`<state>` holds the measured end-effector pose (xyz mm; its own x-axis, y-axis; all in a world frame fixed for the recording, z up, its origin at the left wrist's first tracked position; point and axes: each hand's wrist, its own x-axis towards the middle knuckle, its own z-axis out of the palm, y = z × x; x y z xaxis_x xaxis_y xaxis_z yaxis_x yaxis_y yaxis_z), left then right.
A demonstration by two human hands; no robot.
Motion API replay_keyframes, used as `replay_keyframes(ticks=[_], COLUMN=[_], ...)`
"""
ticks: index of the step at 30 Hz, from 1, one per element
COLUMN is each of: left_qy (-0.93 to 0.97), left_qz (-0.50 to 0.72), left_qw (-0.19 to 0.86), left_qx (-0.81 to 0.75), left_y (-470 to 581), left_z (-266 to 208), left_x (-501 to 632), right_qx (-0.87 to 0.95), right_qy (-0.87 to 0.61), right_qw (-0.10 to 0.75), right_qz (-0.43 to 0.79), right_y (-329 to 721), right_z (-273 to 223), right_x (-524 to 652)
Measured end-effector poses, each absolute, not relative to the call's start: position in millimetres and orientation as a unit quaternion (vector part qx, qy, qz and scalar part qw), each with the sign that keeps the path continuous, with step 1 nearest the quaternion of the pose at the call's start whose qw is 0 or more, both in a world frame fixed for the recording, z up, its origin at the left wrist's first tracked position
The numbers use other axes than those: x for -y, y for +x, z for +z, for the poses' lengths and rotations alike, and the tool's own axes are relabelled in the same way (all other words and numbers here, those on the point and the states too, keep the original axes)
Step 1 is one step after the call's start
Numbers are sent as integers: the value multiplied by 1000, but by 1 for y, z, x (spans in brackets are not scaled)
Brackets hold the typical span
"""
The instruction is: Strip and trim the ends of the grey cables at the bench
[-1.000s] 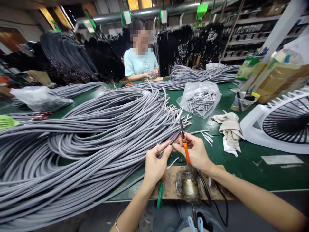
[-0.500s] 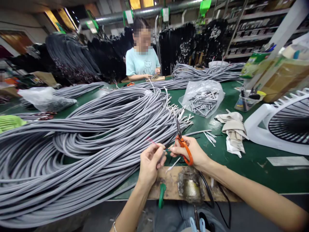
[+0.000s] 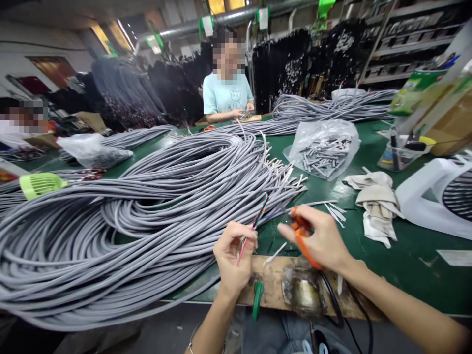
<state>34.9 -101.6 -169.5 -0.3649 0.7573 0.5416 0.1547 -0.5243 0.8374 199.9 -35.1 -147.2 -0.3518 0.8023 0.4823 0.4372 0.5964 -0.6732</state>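
Observation:
My left hand [image 3: 234, 253] is closed in a pinch around several thin coloured wires [image 3: 262, 209]. Their black, green, red and blue strands stick up past the fingertips, and pinkish-red lengths hang below. Orange-handled scissors [image 3: 303, 238] are gripped in my right hand [image 3: 326, 236], to the right of the wires and apart from them; their blades are blurred. Just beyond both hands lies a large coil of grey cables [image 3: 177, 211], with pale stripped ends toward the right. Beneath the hands a wooden board [image 3: 265, 285] carries a grimy metal block [image 3: 304, 292] and a green clip-like piece [image 3: 257, 300].
A clear bag of short grey pieces [image 3: 324, 152] rests on the green table [image 3: 401, 275]. Crumpled cloth [image 3: 379, 201] and a white fan [image 3: 438, 201] stand to the right. A co-worker [image 3: 228, 96] sits opposite; another person is at far left. Black cords [image 3: 334, 305] run off the board.
My right hand has moved right, away from my left, with the scissors turned lower. The coloured wires now stand spread above my left fingers. The view has shifted left.

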Motion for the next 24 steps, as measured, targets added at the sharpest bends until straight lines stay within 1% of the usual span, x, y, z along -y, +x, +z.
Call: replay_keyframes(ticks=[2, 3, 6, 7, 9, 13, 20, 22, 24], left_qy=[521, 523, 529, 532, 541, 558, 560, 552, 541], left_qz=[706, 705, 698, 695, 688, 667, 669, 672, 673], left_qw=[185, 173, 144, 138, 127, 131, 182, 176, 151], left_qx=[-443, -447, -461, -463, -467, -476, -454, -461, -481], left_y=[35, 35, 35, 36, 36, 38, 41, 42, 42], left_z=[-168, -168, -168, -168, -171, -174, -168, -168, -169], left_x=[102, 102, 103, 103, 104, 105, 104, 104, 104], right_qx=[768, 778, 845, 855, 855, 856, 874, 869, 851], right_qy=[-411, -403, -343, -334, -340, -338, -340, -346, -364], right_qw=[445, 438, 361, 346, 346, 350, 309, 317, 344], right_qz=[206, 200, 197, 195, 182, 174, 156, 157, 162], right_y=[204, 205, 203, 201, 198, 196, 195, 197, 200], right_z=[-145, -144, -145, -146, -150, -153, -158, -158, -156], right_x=[34, 34, 36, 36, 36, 35, 37, 36, 34])
